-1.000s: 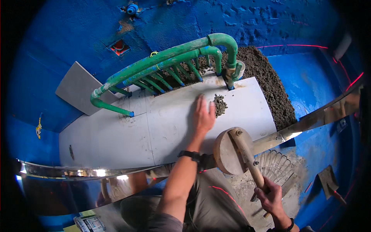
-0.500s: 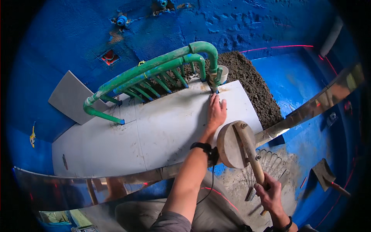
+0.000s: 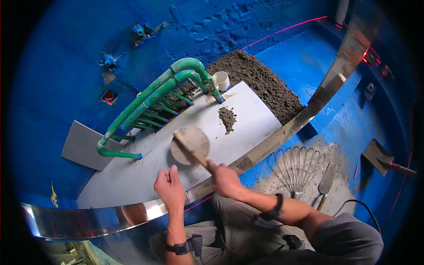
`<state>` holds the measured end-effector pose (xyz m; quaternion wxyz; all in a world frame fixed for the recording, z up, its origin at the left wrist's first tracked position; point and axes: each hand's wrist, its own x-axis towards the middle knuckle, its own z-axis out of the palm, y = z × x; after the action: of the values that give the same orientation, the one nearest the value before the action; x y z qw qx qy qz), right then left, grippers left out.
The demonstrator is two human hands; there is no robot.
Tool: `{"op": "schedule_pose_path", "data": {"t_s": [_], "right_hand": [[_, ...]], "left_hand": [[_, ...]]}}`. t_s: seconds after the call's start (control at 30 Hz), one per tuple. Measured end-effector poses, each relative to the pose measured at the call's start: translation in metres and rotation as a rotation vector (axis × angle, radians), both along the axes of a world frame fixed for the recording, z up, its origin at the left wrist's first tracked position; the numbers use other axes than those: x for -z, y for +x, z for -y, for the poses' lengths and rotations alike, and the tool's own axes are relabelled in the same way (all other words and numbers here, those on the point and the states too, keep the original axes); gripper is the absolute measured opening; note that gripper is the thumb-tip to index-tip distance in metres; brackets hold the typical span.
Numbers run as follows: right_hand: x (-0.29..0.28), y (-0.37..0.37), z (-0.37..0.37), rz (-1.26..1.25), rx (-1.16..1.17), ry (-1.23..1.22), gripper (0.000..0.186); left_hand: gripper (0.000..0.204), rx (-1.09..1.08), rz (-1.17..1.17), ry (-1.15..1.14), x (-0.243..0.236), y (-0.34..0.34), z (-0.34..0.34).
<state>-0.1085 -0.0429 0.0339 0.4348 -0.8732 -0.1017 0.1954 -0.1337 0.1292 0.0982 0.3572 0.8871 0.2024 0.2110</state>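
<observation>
My right hand (image 3: 227, 180) is closed around the wooden handle of a mallet (image 3: 189, 145) with a thick round head. The mallet head is over the pale grey tiles (image 3: 260, 115); whether it touches them I cannot tell. My left hand (image 3: 171, 190) is at the near edge of the tiles with its fingers curled in and thumb up; nothing shows in it. A small heap of dark mortar (image 3: 227, 119) lies on the right-hand tile. Beyond it, green pipes (image 3: 152, 104) arch over and come down at the tiles.
A long shiny metal straightedge (image 3: 251, 159) crosses in front of the tiles. Damp mortar (image 3: 260, 84) spreads behind them, beside a white pipe stub (image 3: 221, 81). A loose tile (image 3: 86, 145) leans at the left. On the floor are a wire rake (image 3: 298, 170), a trowel (image 3: 327, 179) and a shovel (image 3: 377, 154).
The mallet has swung left and forward over the tiles. My left hand has drawn back from the pipe foot, and a heap of mortar is now on the tile. The view has shifted.
</observation>
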Motion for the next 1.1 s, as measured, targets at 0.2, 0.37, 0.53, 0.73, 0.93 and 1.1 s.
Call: {"op": "schedule_pose_path", "data": {"t_s": [0.2, 0.37, 0.53, 0.73, 0.93, 1.1], "right_hand": [[0.017, 0.006, -0.046, -0.062, 0.003, -0.027, 0.064], [0.031, 0.007, -0.040, -0.002, -0.042, 0.032, 0.039], [0.074, 0.106, 0.011, 0.811, 0.084, -0.271, 0.049], [0.125, 0.200, 0.040, 1.124, -0.273, -0.252, 0.028], [0.155, 0.253, 0.088, 1.139, -0.191, -0.251, 0.015], [0.136, 0.280, 0.124, 1.210, -0.068, -0.402, 0.013]], "left_hand": [[0.021, 0.137, -0.192, -0.036, -0.029, -0.025, 0.005], [0.020, 0.173, -0.206, -0.191, -0.026, -0.023, -0.010], [0.016, 0.228, -0.232, -0.221, -0.040, -0.017, -0.006], [0.017, 0.266, -0.270, -0.205, -0.014, -0.019, -0.006], [0.017, 0.217, -0.309, -0.206, -0.023, -0.023, 0.002], [0.018, 0.260, -0.290, -0.165, -0.005, -0.014, -0.012]]}}
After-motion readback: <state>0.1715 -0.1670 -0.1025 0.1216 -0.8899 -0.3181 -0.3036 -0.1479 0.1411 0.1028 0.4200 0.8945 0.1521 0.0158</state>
